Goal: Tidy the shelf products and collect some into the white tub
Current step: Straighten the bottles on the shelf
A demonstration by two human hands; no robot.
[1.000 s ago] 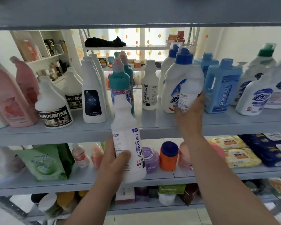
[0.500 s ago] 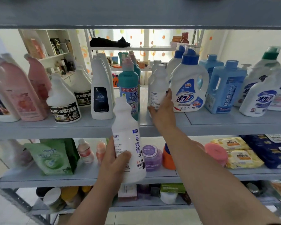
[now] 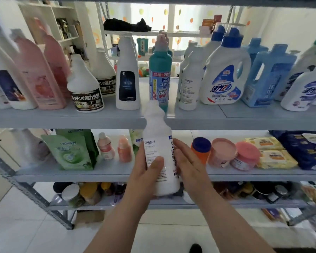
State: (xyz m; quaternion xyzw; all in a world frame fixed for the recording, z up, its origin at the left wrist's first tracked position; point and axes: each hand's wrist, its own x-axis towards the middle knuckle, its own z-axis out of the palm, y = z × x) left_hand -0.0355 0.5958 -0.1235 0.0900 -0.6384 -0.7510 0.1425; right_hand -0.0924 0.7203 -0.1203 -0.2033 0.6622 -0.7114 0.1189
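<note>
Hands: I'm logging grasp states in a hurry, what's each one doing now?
Left hand: holds the white Oil enemy bottle, thumb across its label.
Right hand: open, fingers straight against the bottle's side, holding nothing.

Bright backlight, motion-blurred, bowed edges

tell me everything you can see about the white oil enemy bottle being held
The white bottle is tall, looks like opaque plastic, and has a stepped, narrowing neck whose top is blurred. Its printing reads "Oil enemy" over small text, with a blue mark and larger lettering down its right side. It is held off the shelf unit, nearly upright, its top tipped slightly left. The left hand grips its lower body with the thumb across the front; the right hand lays straight fingers along its right side.
</note>
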